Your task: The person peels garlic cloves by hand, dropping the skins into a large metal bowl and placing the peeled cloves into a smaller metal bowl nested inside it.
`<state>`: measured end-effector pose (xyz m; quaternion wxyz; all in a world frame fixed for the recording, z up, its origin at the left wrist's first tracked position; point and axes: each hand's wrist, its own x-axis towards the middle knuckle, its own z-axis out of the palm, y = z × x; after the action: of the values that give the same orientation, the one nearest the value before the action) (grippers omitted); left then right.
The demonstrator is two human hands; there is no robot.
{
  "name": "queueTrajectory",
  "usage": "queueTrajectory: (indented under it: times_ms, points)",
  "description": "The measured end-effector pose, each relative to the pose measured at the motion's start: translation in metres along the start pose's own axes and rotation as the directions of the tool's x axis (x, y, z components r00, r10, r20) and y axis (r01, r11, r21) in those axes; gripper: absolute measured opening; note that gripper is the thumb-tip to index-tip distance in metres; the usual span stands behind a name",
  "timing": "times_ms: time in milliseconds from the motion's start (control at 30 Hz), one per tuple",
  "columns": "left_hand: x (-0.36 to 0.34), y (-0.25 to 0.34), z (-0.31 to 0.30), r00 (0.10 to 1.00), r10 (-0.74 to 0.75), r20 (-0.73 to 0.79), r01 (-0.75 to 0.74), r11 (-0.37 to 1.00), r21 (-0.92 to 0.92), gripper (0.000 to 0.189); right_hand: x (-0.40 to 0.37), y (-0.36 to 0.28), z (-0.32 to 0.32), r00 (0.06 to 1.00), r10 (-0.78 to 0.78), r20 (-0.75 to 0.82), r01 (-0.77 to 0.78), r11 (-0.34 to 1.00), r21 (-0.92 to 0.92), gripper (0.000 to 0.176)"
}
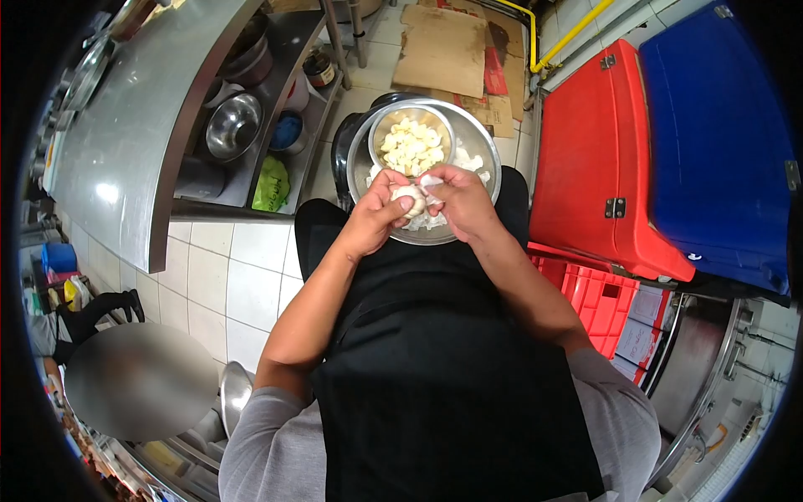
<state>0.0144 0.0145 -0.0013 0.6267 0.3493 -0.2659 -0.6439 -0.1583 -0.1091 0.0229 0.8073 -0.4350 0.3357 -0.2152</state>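
Observation:
A whitish garlic bulb (411,201) rests in the fingers of my left hand (375,216), which is closed around it. Close beside it, my right hand (462,201) pinches a pale, papery piece of garlic skin (430,181) against the bulb. Both hands are above a wide metal basin (492,159) with loose white skins in it. Inside that basin, toward the far side, sits a smaller metal bowl (375,134) full of peeled garlic cloves (411,144). My hands hide part of the basin's near side.
A steel counter (134,109) with shelves of bowls and pots stands on the left. To the right are a red cooler box (581,142), a blue one (715,125) and a red crate (598,301). Cardboard (442,50) lies ahead; another person (50,335) is at far left.

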Motion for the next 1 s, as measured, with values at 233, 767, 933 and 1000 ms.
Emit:
queueTrajectory:
  times_ms: [233, 767, 933, 1000]
  points:
    - [-0.003, 0.006, 0.005, 0.990, 0.012, -0.140, -0.032, 0.989, -0.142, 0.036, 0.000, -0.008, -0.022, 0.859, -0.427, 0.283, 0.278, -0.077, -0.958, 0.024]
    - [0.004, -0.009, 0.028, 0.959, 0.117, -0.257, -0.095, 0.991, 0.097, 0.015, -0.011, 0.027, 0.016, 0.904, -0.400, 0.154, 0.428, 0.825, -0.368, 0.032]
    - [0.007, 0.002, 0.026, 0.965, 0.063, -0.253, -0.021, 0.986, 0.164, 0.017, -0.013, 0.008, 0.023, 0.925, -0.365, 0.109, 0.378, 0.840, -0.389, 0.043]
    - [0.006, 0.008, 0.034, 0.966, -0.005, -0.258, 0.005, 1.000, 0.001, 0.020, -0.013, 0.007, 0.020, 0.935, -0.344, 0.087, 0.351, 0.861, -0.369, 0.046]
